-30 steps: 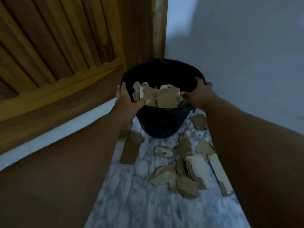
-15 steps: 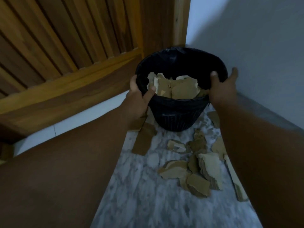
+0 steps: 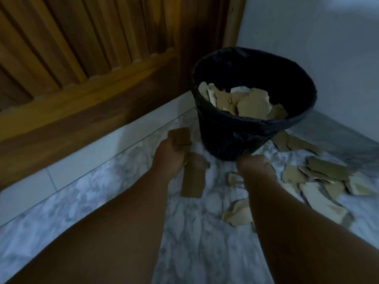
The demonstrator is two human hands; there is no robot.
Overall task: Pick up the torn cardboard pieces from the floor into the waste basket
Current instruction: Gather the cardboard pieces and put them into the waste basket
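Surface: a white-and-grey veined marble floor (image 3: 196,232), meeting at its far left edge a brown slatted wooden door (image 3: 82,58) with a strip of white tile (image 3: 82,160) along its foot, and at its far right edge a plain pale wall (image 3: 307,27). In the far corner where door and wall meet stands a round black ribbed waste basket (image 3: 225,136), upright and lined with a black bag, holding a heap of torn tan cardboard pieces (image 3: 246,101) that reaches close to the near rim. A scatter of torn tan cardboard scraps (image 3: 324,173) lies on the floor from the basket's right base along the right edge, many overlapping. A long brown cardboard strip (image 3: 193,179) lies flat near the basket's left base, between the two forearms. The left hand (image 3: 169,158) is low, just left of the basket, fingers curled round a brown rectangular cardboard piece (image 3: 180,136) that stands up above the knuckles. The right hand (image 3: 254,167) is down at the basket's near base, touching scraps there; its fingers are hidden, so its grip cannot be told. A small torn cardboard flake (image 3: 233,179) lies just beside the right wrist. The picture is dim and blurred.
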